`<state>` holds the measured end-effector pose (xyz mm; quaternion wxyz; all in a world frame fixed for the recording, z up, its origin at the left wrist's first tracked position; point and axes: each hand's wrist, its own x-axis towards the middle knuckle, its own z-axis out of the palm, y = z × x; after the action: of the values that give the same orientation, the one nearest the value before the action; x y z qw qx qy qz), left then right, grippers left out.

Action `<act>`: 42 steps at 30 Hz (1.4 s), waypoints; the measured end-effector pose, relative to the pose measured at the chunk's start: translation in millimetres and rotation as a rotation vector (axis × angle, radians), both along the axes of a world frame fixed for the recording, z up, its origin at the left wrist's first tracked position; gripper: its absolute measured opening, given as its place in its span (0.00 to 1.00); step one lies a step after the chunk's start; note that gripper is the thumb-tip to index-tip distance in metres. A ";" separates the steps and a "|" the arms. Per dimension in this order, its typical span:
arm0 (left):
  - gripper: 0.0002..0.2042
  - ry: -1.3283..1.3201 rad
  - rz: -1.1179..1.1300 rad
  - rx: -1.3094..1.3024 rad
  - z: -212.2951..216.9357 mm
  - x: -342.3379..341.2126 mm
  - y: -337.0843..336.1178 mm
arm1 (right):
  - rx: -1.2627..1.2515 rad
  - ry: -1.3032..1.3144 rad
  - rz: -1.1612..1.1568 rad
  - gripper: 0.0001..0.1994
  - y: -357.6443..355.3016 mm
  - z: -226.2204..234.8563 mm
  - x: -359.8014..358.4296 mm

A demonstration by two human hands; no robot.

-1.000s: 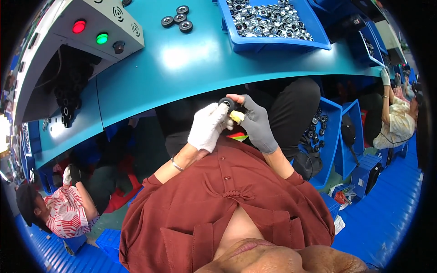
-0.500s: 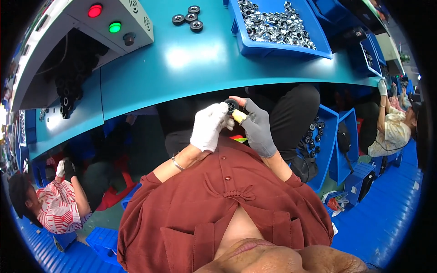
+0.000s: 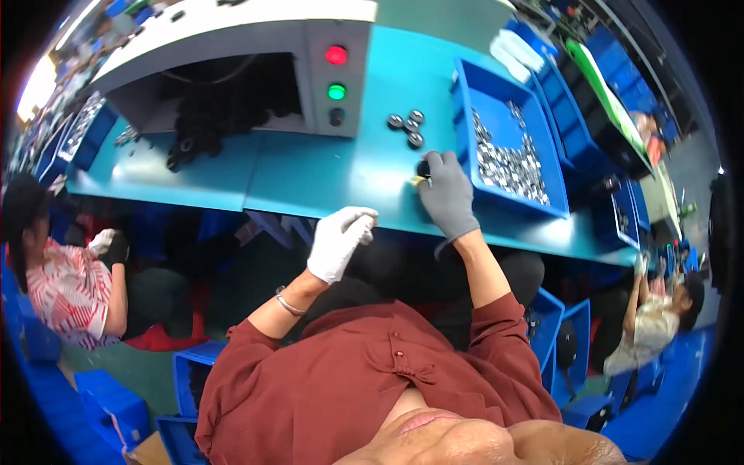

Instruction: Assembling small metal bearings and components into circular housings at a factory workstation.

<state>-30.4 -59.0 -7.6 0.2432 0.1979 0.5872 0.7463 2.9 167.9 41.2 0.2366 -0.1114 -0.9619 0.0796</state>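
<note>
1. Right hand (image 3: pixel 449 194), grey glove: looks like it's pinching a small black wheel (image 3: pixel 423 168) between thumb and fingers. The wheel sits at the fingertips, on the left side of the hand, partly hidden by the glove. Yellow covering (image 3: pixel 418 180) around the thumb tip, just below the wheel.
2. That hand's out over the teal worktop (image 3: pixel 302 174). Can't tell if the wheel actually touches the surface.
3. Just beyond the fingertips there's a little cluster of four black wheels (image 3: pixel 415 140) lying on the worktop, close to the held one but apart from it.
4. Left hand (image 3: pixel 338 244), white glove: fingers bent and drawn close together near the worktop's front edge, well apart from the held wheel. Can't tell if anything's tucked between the tips.
5. Right of the grey glove: blue tray (image 3: pixel 511 200) with loose shiny metal parts (image 3: pixel 508 167) in it.
6. Off to the left: grey machine (image 3: pixel 314 77), red light (image 3: pixel 335 55) above green light (image 3: pixel 336 91).
</note>
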 end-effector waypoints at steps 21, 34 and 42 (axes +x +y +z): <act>0.10 1.180 0.585 -1.109 17.6 -339.6 2.2 | 0.288 0.116 -0.114 0.16 46.0 52.6 -28.4; 0.14 0.342 0.507 -0.231 23.2 -253.5 -40.6 | -0.195 -0.245 -0.111 0.15 235.1 18.4 4.2; 0.25 -0.242 -0.093 0.050 43.5 -55.3 0.3 | -0.265 -0.415 -0.059 0.17 269.7 -2.9 -61.4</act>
<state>-85.7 -58.7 35.9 0.3416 0.1394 0.5248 0.7672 -58.4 437.6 38.3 0.0196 -0.1834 -0.9674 0.1735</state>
